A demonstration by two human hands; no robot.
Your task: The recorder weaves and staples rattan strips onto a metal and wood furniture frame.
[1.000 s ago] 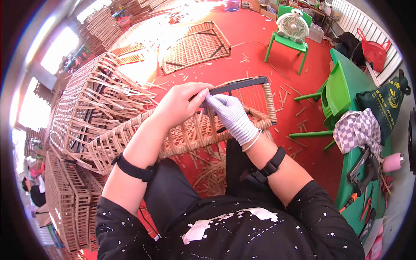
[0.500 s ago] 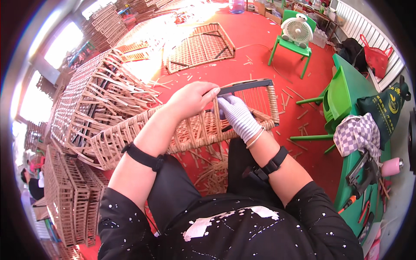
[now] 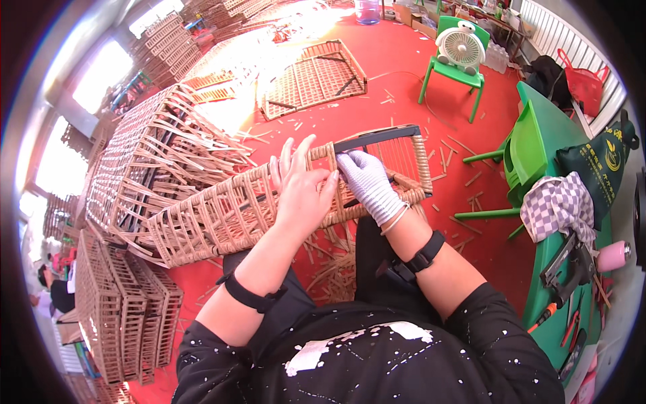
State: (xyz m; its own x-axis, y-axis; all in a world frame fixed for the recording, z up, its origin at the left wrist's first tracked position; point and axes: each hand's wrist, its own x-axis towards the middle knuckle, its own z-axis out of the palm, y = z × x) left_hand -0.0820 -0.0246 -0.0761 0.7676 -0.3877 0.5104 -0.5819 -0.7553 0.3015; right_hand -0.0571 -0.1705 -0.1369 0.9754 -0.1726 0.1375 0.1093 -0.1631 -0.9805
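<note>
Head view: basket point(image 3: 232, 214) at centre frame, slanting from lower left to upper right; open lattice of tan flat strips, rim wrapped in tight coils, smooth straight black bar point(image 3: 380, 137) along the top right. Left hand point(image 3: 303, 192) bare, palm down over the basket wall, fingers fanned upward, thumb angled right, grasping nothing. Right hand point(image 3: 367, 180) in ribbed whitish glove, wrist bent, fingers bunched below the bar's left end; tips hidden, can't tell if gripping. Loose strips point(image 3: 336, 273) lie below.

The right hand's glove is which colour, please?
The glove is pale lavender-white; the head view shows it best.
</note>
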